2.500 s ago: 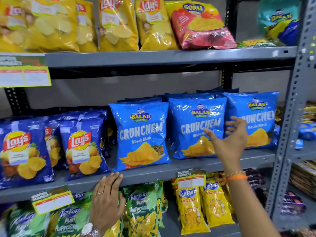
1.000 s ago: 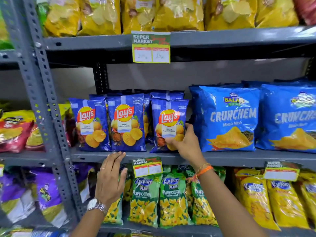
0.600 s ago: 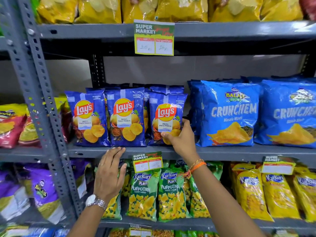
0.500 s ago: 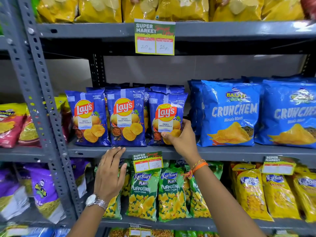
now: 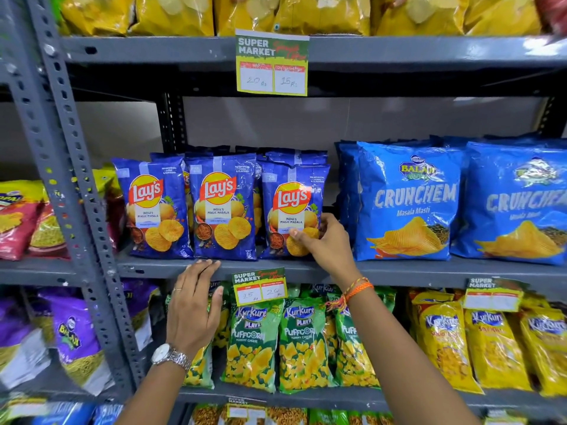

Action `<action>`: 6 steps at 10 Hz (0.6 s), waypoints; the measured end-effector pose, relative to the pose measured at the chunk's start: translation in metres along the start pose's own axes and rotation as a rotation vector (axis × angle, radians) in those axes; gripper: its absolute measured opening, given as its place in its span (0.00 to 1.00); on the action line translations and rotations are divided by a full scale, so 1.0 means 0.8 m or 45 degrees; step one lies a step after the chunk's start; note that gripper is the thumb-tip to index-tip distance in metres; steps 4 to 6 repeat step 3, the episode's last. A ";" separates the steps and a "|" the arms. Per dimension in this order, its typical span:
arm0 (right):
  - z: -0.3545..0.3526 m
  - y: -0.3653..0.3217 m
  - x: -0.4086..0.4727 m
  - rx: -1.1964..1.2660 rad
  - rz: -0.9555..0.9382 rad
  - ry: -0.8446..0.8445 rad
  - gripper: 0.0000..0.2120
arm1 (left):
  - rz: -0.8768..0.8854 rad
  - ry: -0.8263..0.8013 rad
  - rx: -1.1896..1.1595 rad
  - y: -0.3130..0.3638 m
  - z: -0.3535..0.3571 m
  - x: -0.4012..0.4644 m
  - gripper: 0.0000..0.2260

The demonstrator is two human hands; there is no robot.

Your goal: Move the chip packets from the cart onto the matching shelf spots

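Note:
Three dark blue Lay's Magic Masala packets stand in a row on the grey middle shelf (image 5: 399, 271). My right hand (image 5: 328, 240) grips the lower right corner of the rightmost Lay's packet (image 5: 291, 197), thumb on its front. The other two Lay's packets (image 5: 222, 207) (image 5: 152, 207) stand upright to its left, with more behind them. My left hand (image 5: 193, 308) rests flat, fingers apart, on the shelf's front edge below the middle packet, holding nothing. The cart is out of view.
Light blue Crunchem packets (image 5: 408, 204) stand right of the Lay's. Yellow packets fill the top shelf. Green Kurkure Puffcorn packets (image 5: 254, 342) and yellow Kurkure packets (image 5: 491, 342) stand on the shelf below. A grey upright post (image 5: 76, 210) bounds the bay on the left. Price tags (image 5: 271, 64) hang from shelf edges.
My right hand left the Crunchem packets, moved left and took hold of the rightmost Lay's packet. The view swung left. My left hand stayed on the shelf edge.

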State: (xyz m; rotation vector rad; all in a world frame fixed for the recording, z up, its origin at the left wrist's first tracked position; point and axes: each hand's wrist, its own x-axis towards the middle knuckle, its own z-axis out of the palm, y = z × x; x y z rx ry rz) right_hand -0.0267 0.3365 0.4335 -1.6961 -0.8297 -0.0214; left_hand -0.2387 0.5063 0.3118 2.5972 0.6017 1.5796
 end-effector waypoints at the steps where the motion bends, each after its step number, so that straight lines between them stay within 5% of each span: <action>1: 0.000 0.006 0.003 0.020 0.011 -0.020 0.35 | 0.011 0.007 0.011 -0.001 0.003 0.000 0.21; 6: -0.013 -0.005 -0.001 0.042 0.000 0.040 0.40 | 0.005 0.085 0.009 0.011 0.002 0.004 0.22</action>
